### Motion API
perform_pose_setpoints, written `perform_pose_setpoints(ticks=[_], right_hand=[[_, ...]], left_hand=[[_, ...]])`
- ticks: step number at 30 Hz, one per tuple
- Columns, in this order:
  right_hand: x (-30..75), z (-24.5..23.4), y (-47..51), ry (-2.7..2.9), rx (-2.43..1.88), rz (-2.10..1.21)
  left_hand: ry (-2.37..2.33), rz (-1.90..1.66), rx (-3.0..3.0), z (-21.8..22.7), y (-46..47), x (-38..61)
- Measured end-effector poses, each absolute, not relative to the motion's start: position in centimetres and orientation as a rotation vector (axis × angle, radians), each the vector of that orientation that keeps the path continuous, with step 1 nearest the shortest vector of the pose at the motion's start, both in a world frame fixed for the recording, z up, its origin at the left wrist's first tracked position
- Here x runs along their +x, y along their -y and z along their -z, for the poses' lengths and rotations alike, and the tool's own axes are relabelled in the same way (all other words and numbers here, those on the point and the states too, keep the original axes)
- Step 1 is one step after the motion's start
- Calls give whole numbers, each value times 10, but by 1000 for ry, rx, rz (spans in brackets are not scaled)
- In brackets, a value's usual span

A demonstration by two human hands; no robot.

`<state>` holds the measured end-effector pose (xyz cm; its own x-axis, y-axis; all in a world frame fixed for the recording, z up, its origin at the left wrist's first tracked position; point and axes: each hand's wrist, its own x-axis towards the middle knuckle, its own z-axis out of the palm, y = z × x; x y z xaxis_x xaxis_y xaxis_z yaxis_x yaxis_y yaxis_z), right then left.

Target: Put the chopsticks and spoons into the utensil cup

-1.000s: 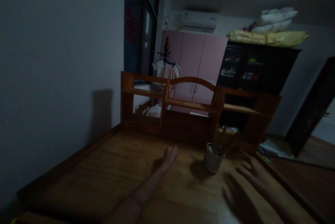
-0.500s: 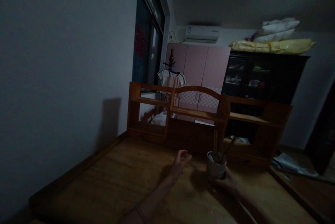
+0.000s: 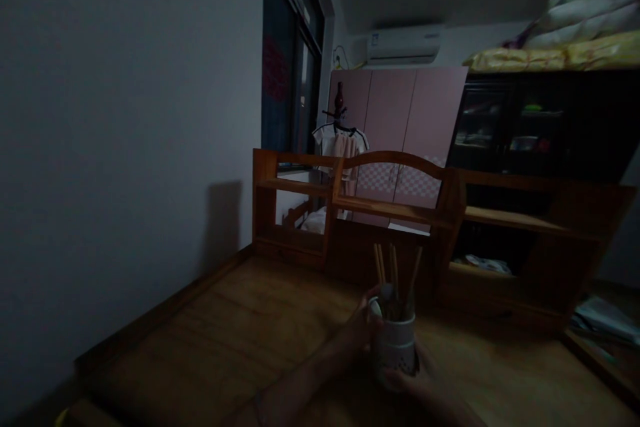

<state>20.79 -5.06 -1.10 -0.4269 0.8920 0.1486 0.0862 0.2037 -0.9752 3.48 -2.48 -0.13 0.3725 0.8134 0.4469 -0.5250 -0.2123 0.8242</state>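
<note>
A light-coloured utensil holder (image 3: 397,342) stands close in front of me above the wooden surface; I cannot tell whether it touches it. Chopsticks (image 3: 394,266) stick up out of it, along with darker and pale utensil heads too dim to name. My right hand (image 3: 414,379) wraps round the lower right side of the holder, thumb across the front. Against the upper left side, near the rim, my left hand (image 3: 369,320) grips it, its fingers partly hidden behind the holder.
Beneath lies a wooden tabletop (image 3: 240,320) with a raised edge along the left wall. A wooden shelf unit (image 3: 390,209) with open compartments runs across its back. Beyond are a pink wardrobe (image 3: 387,107), a coat stand with clothes (image 3: 337,140) and a dark cabinet (image 3: 585,127).
My left hand has moved right and taken hold of the holder. The holder in my right hand has come nearer and slightly left. The camera view has shifted.
</note>
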Motion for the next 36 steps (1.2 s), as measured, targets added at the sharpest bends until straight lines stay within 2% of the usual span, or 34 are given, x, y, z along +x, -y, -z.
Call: perform_pose_setpoints(ticks=[13,23,30,36], right_hand=[[213,18,57,1770,-985,-1370],[208,9,62,1778,-1154,-1178],[208,21,55,1797,-1086,-1108],[207,24,53,1784,-1204,-1051]], left_hand=[[-389,-1031,971,-13,39,30],[-464,-1216,781,-9,24,22],[-550,-1159,746,-2,13,22],[-589,-1165,666,5,6,20]])
